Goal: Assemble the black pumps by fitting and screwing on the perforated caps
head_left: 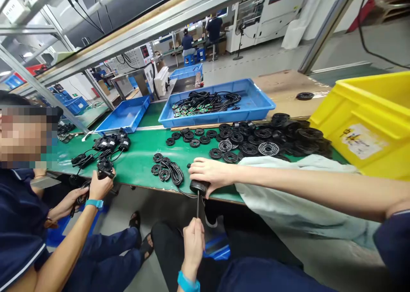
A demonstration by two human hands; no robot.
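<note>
My right hand (pixel 209 172) reaches in from the right and is closed over a black round part (pixel 199 186) at the front edge of the green table (pixel 141 163). A thin cable runs from the part to a coiled bundle with black grilles (pixel 166 170). Below the table edge, my left hand (pixel 194 236), wearing a teal wristband, is wrapped round the handle of a screwdriver. Its shaft (pixel 197 205) points straight up into the underside of the part.
A pile of black round grilles (pixel 265 138) lies behind my right hand, and a white cloth (pixel 275 185) is under my forearm. A blue tray of cables (pixel 218 104), an empty blue tray (pixel 123 114) and a yellow bin (pixel 371 121) stand around. A co-worker's hands (pixel 99 185) hold a black part at the left.
</note>
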